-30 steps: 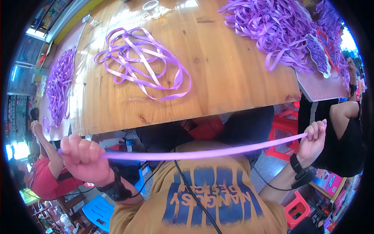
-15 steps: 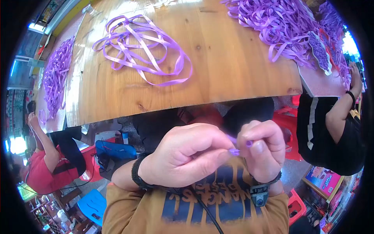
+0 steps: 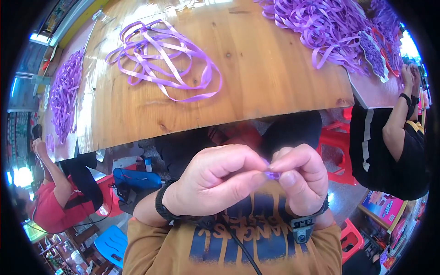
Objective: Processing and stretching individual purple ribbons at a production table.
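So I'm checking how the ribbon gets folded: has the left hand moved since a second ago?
Yes. The left hand has come in from the person's left, below the table edge, to meet the right hand over the chest, pinching the purple ribbon.

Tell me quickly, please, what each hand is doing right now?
Left hand: closed, fingertips pinching the purple ribbon.
Right hand: closed, pinching the same ribbon from the other side.
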{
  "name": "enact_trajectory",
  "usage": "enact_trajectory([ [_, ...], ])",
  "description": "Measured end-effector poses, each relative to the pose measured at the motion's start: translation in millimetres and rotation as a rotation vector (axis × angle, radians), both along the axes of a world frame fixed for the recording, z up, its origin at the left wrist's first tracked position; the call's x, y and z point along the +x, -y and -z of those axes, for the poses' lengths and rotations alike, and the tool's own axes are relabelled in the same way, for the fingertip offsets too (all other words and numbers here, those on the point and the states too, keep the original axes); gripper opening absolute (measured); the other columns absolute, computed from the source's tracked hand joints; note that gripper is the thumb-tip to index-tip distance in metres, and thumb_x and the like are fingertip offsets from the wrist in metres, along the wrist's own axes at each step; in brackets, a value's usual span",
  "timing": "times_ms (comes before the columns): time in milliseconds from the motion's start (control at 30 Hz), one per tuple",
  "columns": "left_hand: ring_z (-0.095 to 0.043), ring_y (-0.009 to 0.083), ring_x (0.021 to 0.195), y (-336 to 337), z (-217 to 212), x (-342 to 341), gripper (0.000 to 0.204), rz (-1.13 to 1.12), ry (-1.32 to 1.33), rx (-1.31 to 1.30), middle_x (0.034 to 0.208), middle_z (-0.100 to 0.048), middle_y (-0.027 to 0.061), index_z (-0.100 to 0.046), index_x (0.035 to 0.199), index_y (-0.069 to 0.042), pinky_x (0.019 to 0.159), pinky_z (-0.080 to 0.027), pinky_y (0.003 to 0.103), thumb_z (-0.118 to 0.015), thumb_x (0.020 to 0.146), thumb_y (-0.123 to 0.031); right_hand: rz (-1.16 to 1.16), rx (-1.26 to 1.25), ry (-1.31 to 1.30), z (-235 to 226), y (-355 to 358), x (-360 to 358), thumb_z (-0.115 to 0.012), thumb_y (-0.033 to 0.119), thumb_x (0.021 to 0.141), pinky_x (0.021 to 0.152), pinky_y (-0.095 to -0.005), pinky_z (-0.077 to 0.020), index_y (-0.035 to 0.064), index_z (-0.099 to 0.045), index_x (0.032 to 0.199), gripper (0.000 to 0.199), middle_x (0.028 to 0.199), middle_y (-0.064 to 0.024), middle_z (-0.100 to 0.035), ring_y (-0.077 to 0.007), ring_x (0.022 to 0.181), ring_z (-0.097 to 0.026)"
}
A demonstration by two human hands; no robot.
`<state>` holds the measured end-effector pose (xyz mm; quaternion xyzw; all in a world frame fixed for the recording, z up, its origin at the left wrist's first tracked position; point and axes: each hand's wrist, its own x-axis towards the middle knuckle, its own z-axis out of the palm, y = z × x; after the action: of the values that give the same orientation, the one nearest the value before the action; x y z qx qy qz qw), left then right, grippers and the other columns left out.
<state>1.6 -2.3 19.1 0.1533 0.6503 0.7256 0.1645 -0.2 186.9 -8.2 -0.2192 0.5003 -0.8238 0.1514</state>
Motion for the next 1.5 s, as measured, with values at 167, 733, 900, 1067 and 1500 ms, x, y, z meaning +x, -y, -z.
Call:
enact_trajectory([
  [167, -0.044, 0.0078, 0.059, 0, 2, -1, 0.007, 0.005, 0.012, -0.013, 0.069, -0.051, 0.0021, -0.058, 0.085, 0.002, 0.052, -0.033, 0.022, -0.056, 0.083, -0.004, 0.102, 0.103, 0.047, -7, 5, 5, -0.053, 0.01, 0.088, 0.063, -0.021, -0.0359, -0.001, -0.051, 0.097, 0.014, 0.08, -0.0056, -0.054, -0.0089, 0.07, -0.046],
  [733, -0.052, 0.0133, 0.06, -5, 0, -4, 0.004, 0.021, -0.116, -0.178, 0.071, -0.054, 0.0055, -0.058, 0.084, 0.0, 0.054, -0.04, 0.024, -0.058, 0.081, -0.003, 0.069, 0.162, -0.02, -6, -1, 4, -0.048, 0.003, 0.091, 0.078, -0.0232, -0.0439, -0.0001, -0.046, 0.105, 0.015, 0.098, -0.0066, -0.052, -0.0094, 0.087, -0.052],
  [900, -0.052, 0.019, 0.057, -6, 0, -6, 0.004, 0.015, -0.239, -0.252, 0.067, -0.053, 0.0071, -0.057, 0.082, 0.0, 0.051, -0.041, 0.028, -0.06, 0.079, -0.001, 0.095, 0.243, -0.082, -6, -3, 2, -0.051, 0.003, 0.09, 0.079, -0.0237, -0.0446, 0.0001, -0.048, 0.104, 0.015, 0.098, -0.0071, -0.053, -0.0103, 0.087, -0.053],
  [1067, -0.052, 0.0244, 0.054, -8, 3, -7, 0.01, -0.007, -0.466, -0.305, 0.065, -0.053, 0.0085, -0.056, 0.081, -0.001, 0.048, -0.042, 0.031, -0.062, 0.073, 0.002, 0.081, 0.214, -0.004, -5, -4, 3, -0.054, 0.001, 0.088, 0.074, -0.0218, -0.0455, 0.0005, -0.049, 0.102, 0.015, 0.096, -0.0065, -0.053, -0.0094, 0.082, -0.054],
  [1500, -0.046, 0.0232, 0.045, -7, 12, -8, 0.016, 0.031, -0.672, -0.406, 0.059, -0.047, 0.0082, -0.054, 0.082, 0.002, 0.039, -0.037, 0.031, -0.062, 0.068, 0.005, 0.047, 0.169, 0.136, -1, -3, 0, -0.051, 0.004, 0.09, 0.07, -0.0185, -0.0422, 0.002, -0.047, 0.101, 0.012, 0.091, -0.0011, -0.05, -0.0052, 0.078, -0.049],
])
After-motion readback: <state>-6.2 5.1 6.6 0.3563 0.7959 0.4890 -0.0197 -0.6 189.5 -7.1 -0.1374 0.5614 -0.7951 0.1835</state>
